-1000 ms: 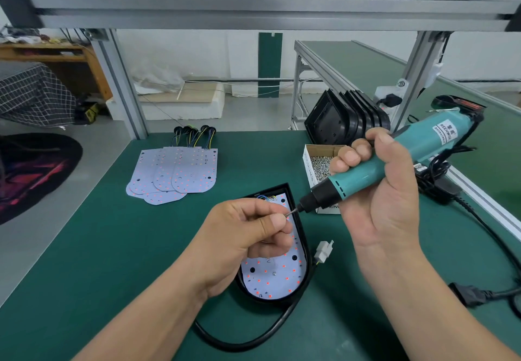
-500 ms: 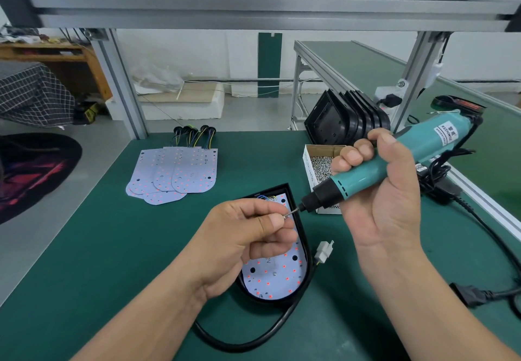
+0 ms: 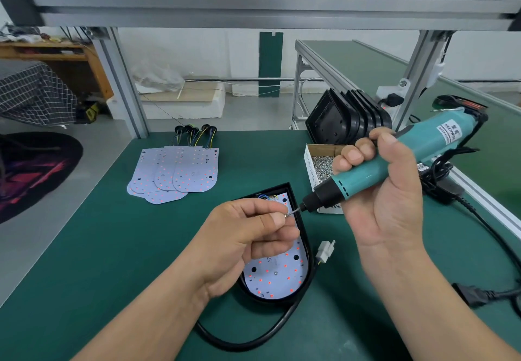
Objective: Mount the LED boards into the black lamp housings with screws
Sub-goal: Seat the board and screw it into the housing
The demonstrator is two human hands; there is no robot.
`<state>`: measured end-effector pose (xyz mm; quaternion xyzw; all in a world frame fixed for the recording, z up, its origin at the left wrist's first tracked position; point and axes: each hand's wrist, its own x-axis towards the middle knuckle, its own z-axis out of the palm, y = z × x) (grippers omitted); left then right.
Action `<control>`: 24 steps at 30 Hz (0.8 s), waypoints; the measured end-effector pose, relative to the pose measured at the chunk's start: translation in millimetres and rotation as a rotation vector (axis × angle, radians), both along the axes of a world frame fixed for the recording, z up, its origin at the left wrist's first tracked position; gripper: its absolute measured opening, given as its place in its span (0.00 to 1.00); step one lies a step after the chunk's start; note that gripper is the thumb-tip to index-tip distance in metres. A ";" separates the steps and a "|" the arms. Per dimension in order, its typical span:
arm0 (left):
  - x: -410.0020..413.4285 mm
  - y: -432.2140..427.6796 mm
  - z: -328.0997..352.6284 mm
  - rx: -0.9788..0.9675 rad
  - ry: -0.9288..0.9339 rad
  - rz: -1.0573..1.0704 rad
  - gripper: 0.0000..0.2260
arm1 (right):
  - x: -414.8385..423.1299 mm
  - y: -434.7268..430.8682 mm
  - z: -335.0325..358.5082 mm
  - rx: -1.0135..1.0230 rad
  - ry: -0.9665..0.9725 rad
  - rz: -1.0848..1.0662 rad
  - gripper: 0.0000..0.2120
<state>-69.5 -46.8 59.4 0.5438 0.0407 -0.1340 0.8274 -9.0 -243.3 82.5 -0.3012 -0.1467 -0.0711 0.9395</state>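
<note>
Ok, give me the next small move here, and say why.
Probably seat the screw on the tip of the screwdriver, so it can be carried to a hole. The left hand pinches the screw right against the tip, the right hand grips the screwdriver above the housing, and the board inside shows an open hole.

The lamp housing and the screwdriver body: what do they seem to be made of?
The lamp housing looks like matt black moulded plastic, perhaps coated metal: thin even rim, dull surface. The screwdriver body seems teal plastic with a slight gloss: soft highlights, moulded vent slots, a black nose.
</note>
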 end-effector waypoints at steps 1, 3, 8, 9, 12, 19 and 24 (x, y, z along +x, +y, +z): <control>0.2 -0.1 -0.4 0.002 -0.003 -0.002 0.05 | 0.0 0.0 0.0 -0.002 0.000 0.000 0.03; 0.5 -0.6 -1.2 0.006 -0.011 0.002 0.05 | -0.5 0.3 0.2 -0.009 -0.009 -0.002 0.03; 1.9 -1.1 -4.8 0.040 -0.039 0.053 0.06 | -4.1 3.2 2.9 -0.081 -0.090 -0.007 0.04; 2.1 -0.9 -5.5 0.051 -0.044 0.060 0.05 | -5.0 3.6 3.6 -0.093 -0.109 -0.008 0.05; 2.1 -0.8 -6.2 0.079 -0.079 0.080 0.06 | -5.8 4.7 4.7 -0.111 -0.134 -0.013 0.05; 3.2 -3.0 -11.2 0.267 -0.238 0.145 0.09 | 1.1 9.3 -7.7 0.010 0.078 -0.037 0.04; 5.1 -5.6 -15.7 0.332 -0.278 0.126 0.11 | 7.3 9.4 -12.6 0.096 0.166 -0.058 0.07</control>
